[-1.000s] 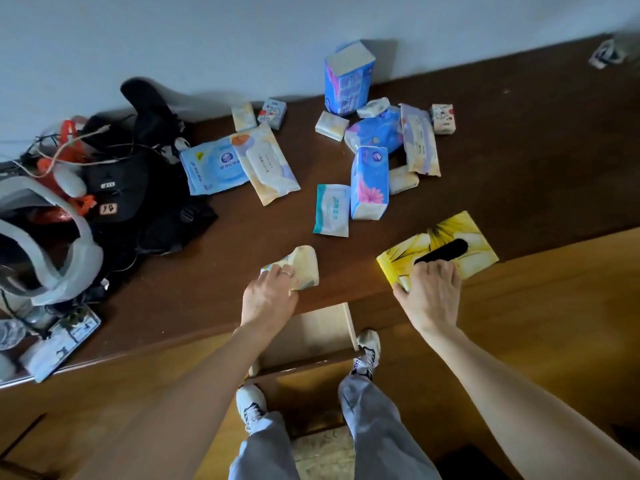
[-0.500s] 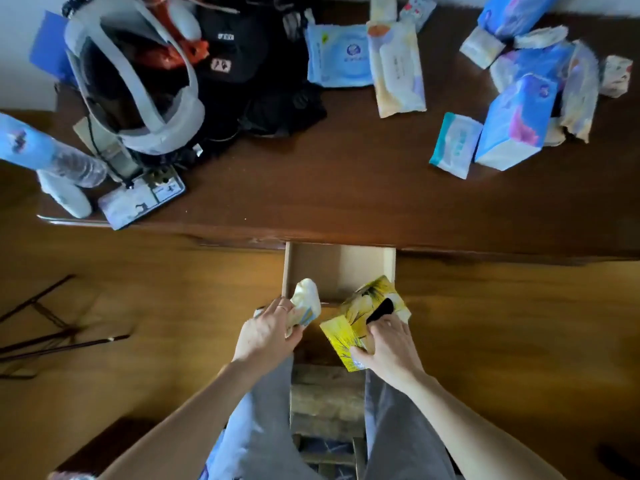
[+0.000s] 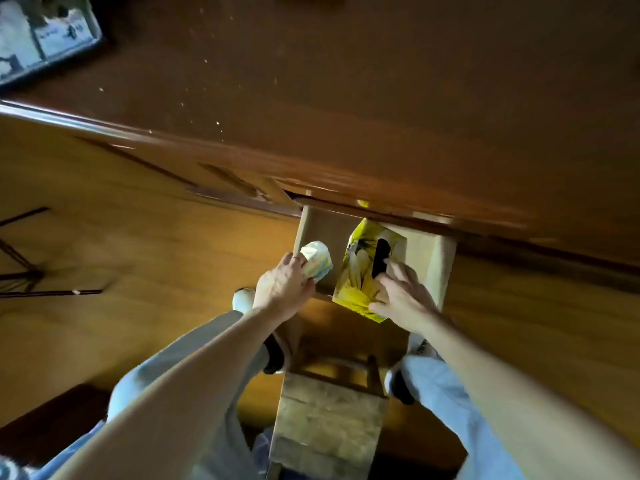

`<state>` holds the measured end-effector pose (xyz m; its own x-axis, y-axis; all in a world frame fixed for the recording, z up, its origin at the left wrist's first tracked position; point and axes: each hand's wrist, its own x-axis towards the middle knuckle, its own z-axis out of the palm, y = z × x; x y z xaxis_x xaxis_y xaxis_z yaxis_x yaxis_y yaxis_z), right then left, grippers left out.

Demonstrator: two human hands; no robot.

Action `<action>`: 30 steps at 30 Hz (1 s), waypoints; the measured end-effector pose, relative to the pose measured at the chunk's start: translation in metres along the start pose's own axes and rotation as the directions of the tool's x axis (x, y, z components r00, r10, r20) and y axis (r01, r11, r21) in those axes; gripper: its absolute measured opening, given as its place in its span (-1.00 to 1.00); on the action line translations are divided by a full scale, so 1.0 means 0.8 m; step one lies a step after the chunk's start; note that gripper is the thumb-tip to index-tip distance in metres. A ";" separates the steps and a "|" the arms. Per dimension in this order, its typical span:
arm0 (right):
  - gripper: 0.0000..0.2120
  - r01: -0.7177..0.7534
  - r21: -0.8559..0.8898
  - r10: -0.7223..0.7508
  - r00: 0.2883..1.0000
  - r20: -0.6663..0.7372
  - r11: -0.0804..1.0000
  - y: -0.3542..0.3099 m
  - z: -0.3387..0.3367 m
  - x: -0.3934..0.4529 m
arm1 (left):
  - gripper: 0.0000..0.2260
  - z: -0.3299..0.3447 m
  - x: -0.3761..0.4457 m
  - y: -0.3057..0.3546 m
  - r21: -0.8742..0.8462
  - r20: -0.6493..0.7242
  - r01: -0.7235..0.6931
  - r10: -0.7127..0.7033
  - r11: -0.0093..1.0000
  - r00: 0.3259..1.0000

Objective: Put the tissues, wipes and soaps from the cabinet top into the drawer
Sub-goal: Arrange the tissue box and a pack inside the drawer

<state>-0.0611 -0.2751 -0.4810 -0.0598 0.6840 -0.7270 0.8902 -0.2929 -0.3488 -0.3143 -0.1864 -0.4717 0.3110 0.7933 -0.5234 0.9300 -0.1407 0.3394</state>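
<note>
Left: my left hand [image 3: 282,289] grips a small pale soft-wrapped tissue pack [image 3: 317,260] over the open light-wood drawer [image 3: 438,271]. Right: my right hand [image 3: 401,296] clasps a yellow cardboard tissue box [image 3: 362,268], half inside. Placing step; next, lower and release both.

Yellow tissue box [image 3: 363,271], black oval slot on top, sits tilted over the open drawer [image 3: 438,268], its far end inside the pale wooden compartment and its near corner hanging past the drawer's front edge. Just to its left, over the same drawer's left side, a small pale soft pack [image 3: 317,259], cream with faint blue, pokes upward, slightly blurred.
</note>
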 end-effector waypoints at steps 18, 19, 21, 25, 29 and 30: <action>-0.12 0.253 -0.159 -0.295 0.881 -0.370 0.954 0.076 0.137 0.094 | -0.61 0.212 0.116 -0.096 0.316 -0.426 -0.305 0.422 0.898 0.800; -0.14 0.246 -0.154 -0.289 0.867 -0.406 0.957 0.068 0.141 0.088 | -0.62 0.209 0.109 -0.092 0.294 -0.445 -0.272 0.383 0.916 0.810; -0.18 0.224 -0.111 -0.250 0.851 -0.462 0.968 0.046 0.149 0.057 | -0.61 0.198 0.081 -0.088 0.217 -0.466 -0.260 0.334 0.941 0.820; -0.27 0.120 -0.107 -0.150 0.925 -0.348 0.987 0.032 0.140 0.032 | -0.52 0.140 0.050 -0.088 0.215 -0.500 -0.151 0.241 0.965 0.832; -0.32 0.055 -0.074 -0.079 0.922 -0.378 0.996 0.021 0.128 0.040 | -0.56 0.104 0.033 -0.072 -0.044 -0.586 -0.104 0.059 0.994 0.808; -0.23 0.057 -0.045 -0.070 0.916 -0.395 0.997 0.017 0.128 0.048 | -0.56 0.102 0.033 -0.064 -0.073 -0.588 -0.102 0.040 0.992 0.808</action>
<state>-0.0974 -0.3212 -0.5739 0.0616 0.9111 -0.4075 0.9049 -0.2233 -0.3624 -0.3381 -0.2066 -0.5662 0.1732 0.9836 0.0506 0.8768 -0.1774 0.4469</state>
